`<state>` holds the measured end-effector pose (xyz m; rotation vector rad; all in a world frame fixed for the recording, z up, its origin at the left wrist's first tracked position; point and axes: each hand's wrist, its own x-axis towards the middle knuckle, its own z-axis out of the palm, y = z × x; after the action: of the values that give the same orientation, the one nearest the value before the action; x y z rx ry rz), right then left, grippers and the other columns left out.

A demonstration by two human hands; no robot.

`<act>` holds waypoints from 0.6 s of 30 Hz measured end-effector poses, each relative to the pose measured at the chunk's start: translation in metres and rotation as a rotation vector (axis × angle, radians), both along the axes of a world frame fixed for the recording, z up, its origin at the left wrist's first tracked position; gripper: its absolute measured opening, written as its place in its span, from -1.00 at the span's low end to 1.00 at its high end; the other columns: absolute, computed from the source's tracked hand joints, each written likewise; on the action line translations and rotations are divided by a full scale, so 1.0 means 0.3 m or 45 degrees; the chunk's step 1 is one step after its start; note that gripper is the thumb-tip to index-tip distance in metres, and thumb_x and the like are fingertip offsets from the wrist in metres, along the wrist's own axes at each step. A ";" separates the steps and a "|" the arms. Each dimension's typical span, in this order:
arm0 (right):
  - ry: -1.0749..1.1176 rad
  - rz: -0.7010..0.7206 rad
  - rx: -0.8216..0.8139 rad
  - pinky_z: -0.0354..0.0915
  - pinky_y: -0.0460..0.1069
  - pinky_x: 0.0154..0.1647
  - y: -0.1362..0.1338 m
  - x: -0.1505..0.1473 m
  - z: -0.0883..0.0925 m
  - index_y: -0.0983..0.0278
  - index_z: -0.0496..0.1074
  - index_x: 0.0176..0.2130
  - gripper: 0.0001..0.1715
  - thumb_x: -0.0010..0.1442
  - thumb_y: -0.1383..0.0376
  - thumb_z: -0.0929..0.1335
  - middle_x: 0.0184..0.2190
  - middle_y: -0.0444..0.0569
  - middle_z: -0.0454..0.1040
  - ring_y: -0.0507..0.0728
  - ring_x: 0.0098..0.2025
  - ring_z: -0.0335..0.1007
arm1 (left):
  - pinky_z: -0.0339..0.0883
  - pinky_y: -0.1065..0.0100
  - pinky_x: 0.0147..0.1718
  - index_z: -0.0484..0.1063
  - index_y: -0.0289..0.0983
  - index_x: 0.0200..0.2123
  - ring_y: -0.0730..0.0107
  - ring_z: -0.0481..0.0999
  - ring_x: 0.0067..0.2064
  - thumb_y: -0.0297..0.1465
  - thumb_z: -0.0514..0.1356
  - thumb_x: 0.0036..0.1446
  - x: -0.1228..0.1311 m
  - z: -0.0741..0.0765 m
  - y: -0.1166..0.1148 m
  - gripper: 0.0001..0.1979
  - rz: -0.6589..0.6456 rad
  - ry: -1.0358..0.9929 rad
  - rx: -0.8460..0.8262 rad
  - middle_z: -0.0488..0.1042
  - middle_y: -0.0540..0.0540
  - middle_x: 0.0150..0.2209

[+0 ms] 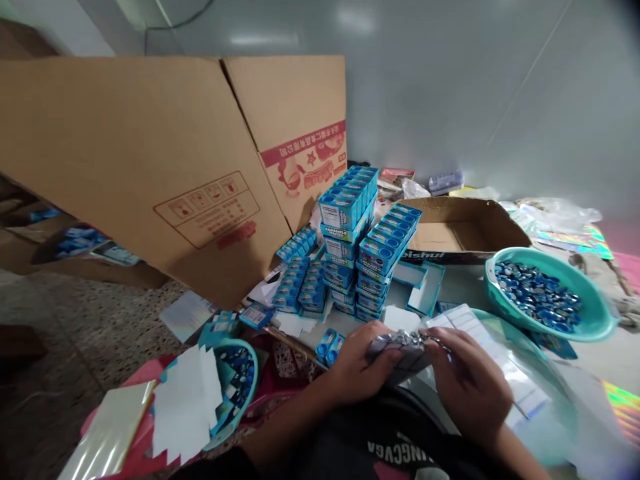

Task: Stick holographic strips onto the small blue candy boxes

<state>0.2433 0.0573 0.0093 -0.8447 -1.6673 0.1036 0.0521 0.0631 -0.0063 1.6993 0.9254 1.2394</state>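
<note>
My left hand (361,357) is closed around a pale, lined piece (400,357) with silvery, crinkled bits along its upper edge; its exact kind I cannot make out. At the right end of that same piece, my right hand (467,380) has its fingers bent and pressed together on the silvery edge. Two small blue boxes (330,347) lie just beyond my left hand. Under and behind my right hand is a white lined sheet (470,327), with clear plastic film (530,360) beside it.
Stacked blue boxes printed "Caramelo" (345,213) rise ahead, beside a large cardboard carton (200,167). A turquoise basin (600,323) of shiny blue-and-silver pieces stands right. An open cardboard tray (450,227) lies behind. Lower left, a turquoise basket (254,373) sits near jagged white card (185,400).
</note>
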 end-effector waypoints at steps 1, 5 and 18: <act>-0.047 0.045 0.016 0.51 -0.02 -0.29 0.002 -0.006 0.013 0.15 0.52 -0.01 -0.56 0.18 0.54 0.37 -0.24 -0.02 0.58 0.10 -0.25 0.55 | 0.34 0.23 -0.14 0.57 -0.19 -0.19 0.22 0.49 -0.24 -0.21 0.19 0.23 0.016 -0.010 -0.001 -0.77 0.073 -0.045 -0.012 0.55 -0.17 -0.29; -0.213 0.219 -0.053 0.48 0.07 -0.13 0.009 -0.002 0.075 0.16 0.57 -0.11 -0.78 0.30 0.33 0.34 -0.18 0.05 0.57 0.17 -0.12 0.51 | 0.38 0.22 -0.23 0.58 -0.22 -0.11 0.23 0.49 -0.27 -0.15 0.21 0.21 0.048 -0.056 -0.004 -0.68 0.291 -0.202 0.030 0.55 -0.18 -0.28; -0.452 0.566 -0.892 0.30 -0.08 -0.24 0.052 -0.005 0.098 0.28 0.42 -0.47 -0.55 0.40 0.19 0.23 -0.33 -0.04 0.41 0.04 -0.26 0.37 | 0.40 0.33 -0.13 0.57 -0.25 -0.24 0.31 0.56 -0.15 -0.34 0.46 -0.07 0.042 -0.021 0.025 -0.71 -0.056 -0.350 0.015 0.59 -0.12 -0.21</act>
<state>0.2418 0.0729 0.0387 -1.0230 -2.1745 0.9336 0.0646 0.0708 -0.0127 1.5026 0.7135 1.4087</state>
